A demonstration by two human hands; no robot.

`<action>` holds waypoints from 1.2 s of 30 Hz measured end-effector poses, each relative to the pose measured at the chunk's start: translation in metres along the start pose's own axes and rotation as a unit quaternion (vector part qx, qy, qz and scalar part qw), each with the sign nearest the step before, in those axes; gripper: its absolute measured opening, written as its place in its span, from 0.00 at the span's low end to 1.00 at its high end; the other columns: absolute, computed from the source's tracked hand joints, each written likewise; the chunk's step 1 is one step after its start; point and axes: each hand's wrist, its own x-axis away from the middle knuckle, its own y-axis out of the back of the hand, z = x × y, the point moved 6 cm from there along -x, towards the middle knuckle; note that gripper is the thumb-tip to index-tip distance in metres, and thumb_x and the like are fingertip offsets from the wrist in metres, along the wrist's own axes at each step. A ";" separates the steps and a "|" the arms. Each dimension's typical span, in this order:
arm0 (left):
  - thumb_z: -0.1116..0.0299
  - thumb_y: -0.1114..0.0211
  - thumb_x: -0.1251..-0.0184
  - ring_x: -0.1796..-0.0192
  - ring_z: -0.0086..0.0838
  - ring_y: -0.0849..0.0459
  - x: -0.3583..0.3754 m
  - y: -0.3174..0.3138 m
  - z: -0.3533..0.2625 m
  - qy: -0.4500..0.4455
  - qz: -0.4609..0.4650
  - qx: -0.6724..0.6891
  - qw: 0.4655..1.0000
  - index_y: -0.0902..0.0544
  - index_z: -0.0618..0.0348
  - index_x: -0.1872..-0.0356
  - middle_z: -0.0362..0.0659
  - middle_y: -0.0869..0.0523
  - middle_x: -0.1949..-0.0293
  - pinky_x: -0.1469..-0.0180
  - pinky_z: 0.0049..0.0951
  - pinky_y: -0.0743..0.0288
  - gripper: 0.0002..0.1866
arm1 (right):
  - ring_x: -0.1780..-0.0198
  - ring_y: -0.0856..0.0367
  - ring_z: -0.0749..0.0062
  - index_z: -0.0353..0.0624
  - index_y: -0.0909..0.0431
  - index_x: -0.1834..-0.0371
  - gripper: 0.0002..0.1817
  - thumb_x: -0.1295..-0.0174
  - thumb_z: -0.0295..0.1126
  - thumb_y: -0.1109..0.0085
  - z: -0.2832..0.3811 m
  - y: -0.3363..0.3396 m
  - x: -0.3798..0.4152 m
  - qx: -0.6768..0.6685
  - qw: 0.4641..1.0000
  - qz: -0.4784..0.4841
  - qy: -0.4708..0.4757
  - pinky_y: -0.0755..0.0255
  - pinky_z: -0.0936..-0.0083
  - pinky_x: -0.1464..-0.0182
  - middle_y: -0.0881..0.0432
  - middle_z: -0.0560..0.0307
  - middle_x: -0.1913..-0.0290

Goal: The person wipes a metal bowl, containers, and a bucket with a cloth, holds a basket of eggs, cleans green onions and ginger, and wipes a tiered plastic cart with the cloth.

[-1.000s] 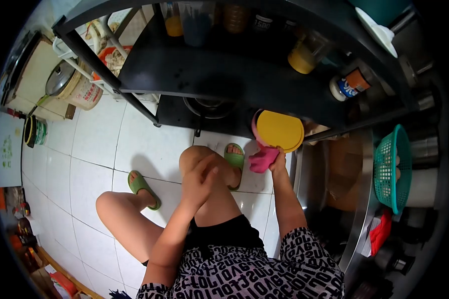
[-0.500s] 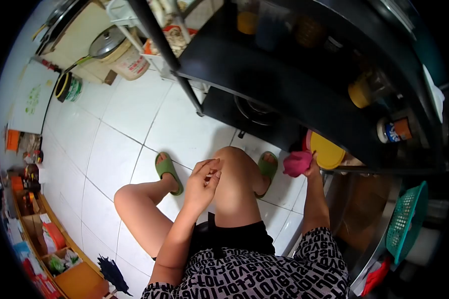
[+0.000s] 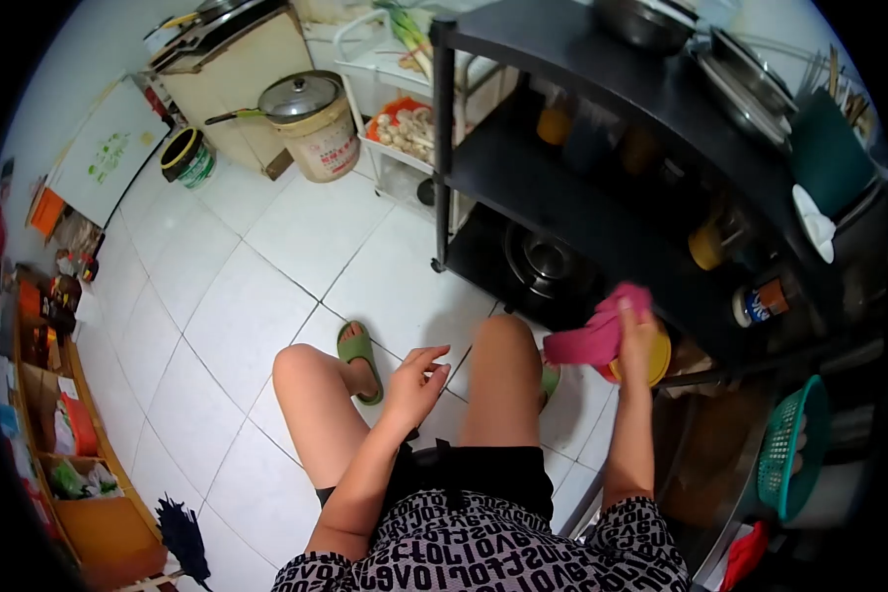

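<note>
My right hand (image 3: 637,335) grips a pink cloth (image 3: 590,341), which hangs out to the left of the fingers. Just behind that hand, a round yellow lid (image 3: 658,357) shows beside the lower shelf, partly covered by the hand and cloth. My left hand (image 3: 416,388) hovers between my knees with nothing in it, its fingers loosely bent and apart.
A black shelf rack (image 3: 523,168) with jars and a gas burner (image 3: 546,259) at its bottom stands ahead. A green basket (image 3: 781,444) is at the right. Beyond the tiled floor (image 3: 257,286) are a lidded bucket (image 3: 321,148) and white cart (image 3: 390,69).
My right hand has lifted the pink cloth up and away from the yellow lid, and the cloth is spread out more. My view has shifted, showing more of the rack's top.
</note>
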 end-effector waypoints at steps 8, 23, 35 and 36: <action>0.66 0.39 0.33 0.55 0.34 0.15 0.020 0.046 0.025 -0.051 -0.052 -0.013 0.997 0.19 0.60 0.44 0.49 0.18 0.50 0.55 0.29 0.22 0.17 | 0.28 0.43 0.48 0.43 0.34 0.31 0.36 0.31 0.60 0.59 -0.012 0.045 -0.141 0.574 0.801 -0.135 0.100 0.51 0.50 0.29 0.39 0.43 0.28; 0.69 0.39 0.33 0.55 0.38 0.15 -0.025 0.102 0.036 -0.034 -0.032 -0.143 0.989 0.19 0.58 0.45 0.49 0.15 0.53 0.53 0.33 0.22 0.17 | 0.28 0.37 0.57 0.46 0.26 0.41 0.31 0.52 0.33 0.30 0.000 -0.254 -0.088 0.529 0.738 0.182 0.379 0.42 0.53 0.32 0.29 0.52 0.33; 0.64 0.40 0.34 0.58 0.41 0.15 -0.054 0.106 0.097 -0.050 0.031 -0.138 0.989 0.18 0.55 0.46 0.49 0.16 0.55 0.54 0.37 0.23 0.17 | 0.43 0.24 0.52 0.40 0.23 0.63 0.15 0.56 0.25 0.32 0.003 -0.188 -0.070 0.472 0.774 0.085 0.413 0.34 0.58 0.39 0.19 0.46 0.48; 0.65 0.40 0.34 0.59 0.42 0.16 -0.054 0.113 0.100 -0.045 0.030 -0.159 0.986 0.18 0.55 0.47 0.49 0.16 0.55 0.54 0.38 0.23 0.17 | 0.43 0.24 0.52 0.40 0.23 0.63 0.15 0.56 0.25 0.32 0.006 -0.186 -0.070 0.474 0.776 0.062 0.412 0.34 0.58 0.39 0.19 0.46 0.48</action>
